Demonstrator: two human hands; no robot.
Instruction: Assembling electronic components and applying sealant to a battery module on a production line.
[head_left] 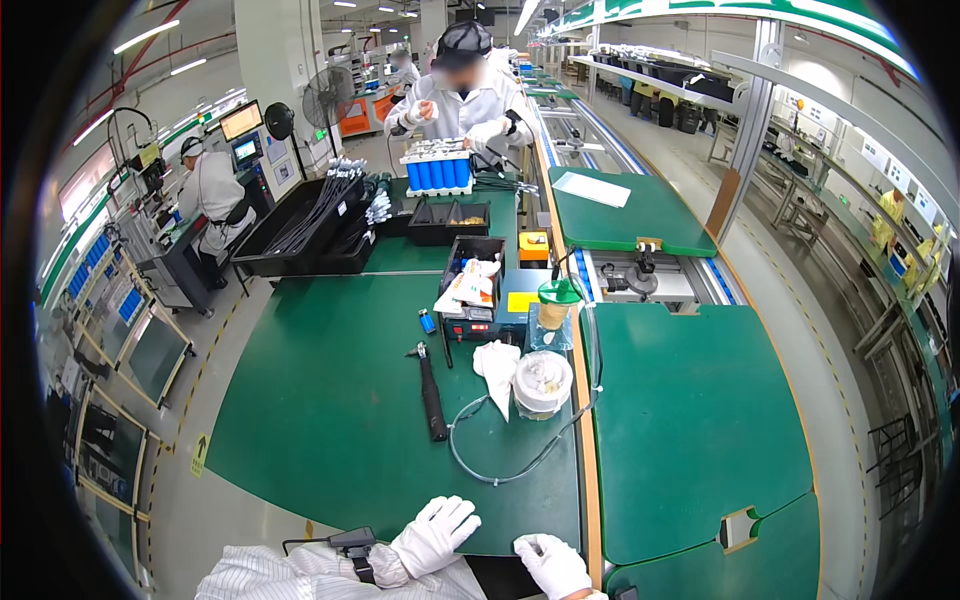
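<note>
My left hand, in a white glove, lies palm down at the near edge of the green work table. Its fingers are stretched out and hold nothing. Close to it on the right, my right hand, also gloved, rests at the table's edge with its fingers curled together; no object shows in it. Farther up the table lies a long black-handled tool with a short metal head. Beyond its head sits a small blue cylindrical cell. A crumpled white cloth touches a round white tub.
A grey cable loops over the table. Behind the tub stand a green-lidded cup and a black bin of packets. Across the table, a gloved co-worker handles a block of blue cells. Right: a conveyor with green pallets.
</note>
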